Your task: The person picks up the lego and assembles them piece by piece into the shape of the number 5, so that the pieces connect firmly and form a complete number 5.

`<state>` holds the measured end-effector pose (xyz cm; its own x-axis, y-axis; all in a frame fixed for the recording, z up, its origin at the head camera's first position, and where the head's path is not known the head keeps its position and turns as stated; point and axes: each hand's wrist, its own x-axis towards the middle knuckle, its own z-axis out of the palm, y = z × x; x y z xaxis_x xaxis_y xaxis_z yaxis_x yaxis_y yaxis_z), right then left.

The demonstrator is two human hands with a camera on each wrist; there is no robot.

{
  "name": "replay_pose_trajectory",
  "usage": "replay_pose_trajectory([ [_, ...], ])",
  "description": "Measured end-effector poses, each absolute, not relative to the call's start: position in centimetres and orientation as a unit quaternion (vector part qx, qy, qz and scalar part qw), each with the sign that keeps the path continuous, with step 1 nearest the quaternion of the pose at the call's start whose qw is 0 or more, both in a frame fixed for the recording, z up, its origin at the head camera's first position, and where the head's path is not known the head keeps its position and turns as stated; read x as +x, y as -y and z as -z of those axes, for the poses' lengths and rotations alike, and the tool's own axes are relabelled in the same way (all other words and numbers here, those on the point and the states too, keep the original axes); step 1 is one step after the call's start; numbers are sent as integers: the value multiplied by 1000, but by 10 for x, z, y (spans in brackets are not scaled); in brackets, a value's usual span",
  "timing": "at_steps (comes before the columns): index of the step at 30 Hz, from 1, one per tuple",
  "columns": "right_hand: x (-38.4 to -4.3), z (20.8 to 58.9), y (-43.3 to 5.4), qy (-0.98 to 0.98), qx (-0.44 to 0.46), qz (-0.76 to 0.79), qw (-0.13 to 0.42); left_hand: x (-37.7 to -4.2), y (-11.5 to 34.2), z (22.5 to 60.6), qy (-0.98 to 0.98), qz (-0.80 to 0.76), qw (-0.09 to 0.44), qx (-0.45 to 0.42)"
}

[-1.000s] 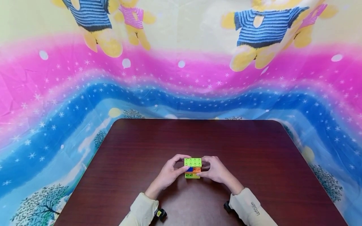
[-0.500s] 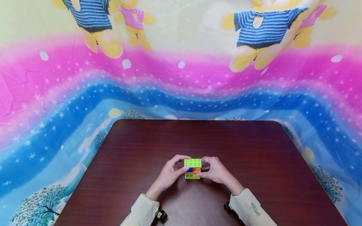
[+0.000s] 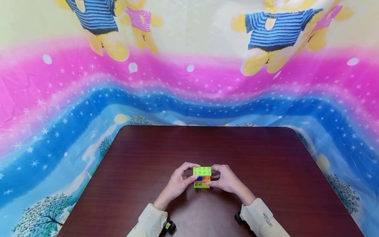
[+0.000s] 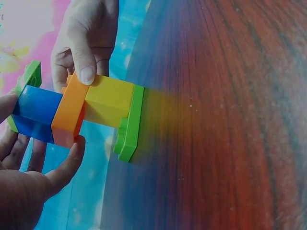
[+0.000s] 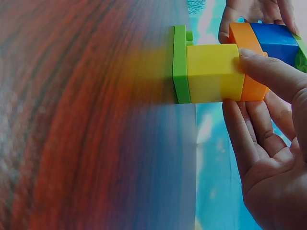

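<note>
A stack of toy building bricks appears to stand upright on the table (image 3: 136,204). From the bottom it has a green plate (image 5: 181,72), a yellow brick (image 4: 108,100), an orange plate (image 4: 69,108), a blue brick (image 4: 36,108) and a studded green plate (image 3: 202,171) on top. The blue brick sits to the left on the orange plate and the yellow one to the right beneath it. My left hand (image 3: 177,181) holds the upper left part, fingers around the blue brick. My right hand (image 3: 226,180) pinches the stack where yellow meets orange.
Behind the dark red-brown table hangs a printed cloth (image 3: 189,85) with cartoon bears, which also runs down both sides. Both forearms in pale sleeves (image 3: 259,214) come in from the front edge, with a black wrist camera (image 3: 169,227) at the left one.
</note>
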<state>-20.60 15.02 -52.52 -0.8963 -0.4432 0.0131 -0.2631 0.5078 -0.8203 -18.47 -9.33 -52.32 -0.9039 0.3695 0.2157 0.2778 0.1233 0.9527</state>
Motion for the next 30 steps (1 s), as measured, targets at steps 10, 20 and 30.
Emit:
replay_pose_trajectory([
  [10, -205, 525, -151, -866, -206, 446, 93, -184, 92, 520, -747, -628, 43, 213],
  [20, -205, 527, -151, -861, -203, 456, 102, -184, 93, 521, -748, -627, 56, 208],
  [30, -206, 527, -153, -861, -211, 453, 98, -185, 94, 524, -752, -623, 59, 210],
])
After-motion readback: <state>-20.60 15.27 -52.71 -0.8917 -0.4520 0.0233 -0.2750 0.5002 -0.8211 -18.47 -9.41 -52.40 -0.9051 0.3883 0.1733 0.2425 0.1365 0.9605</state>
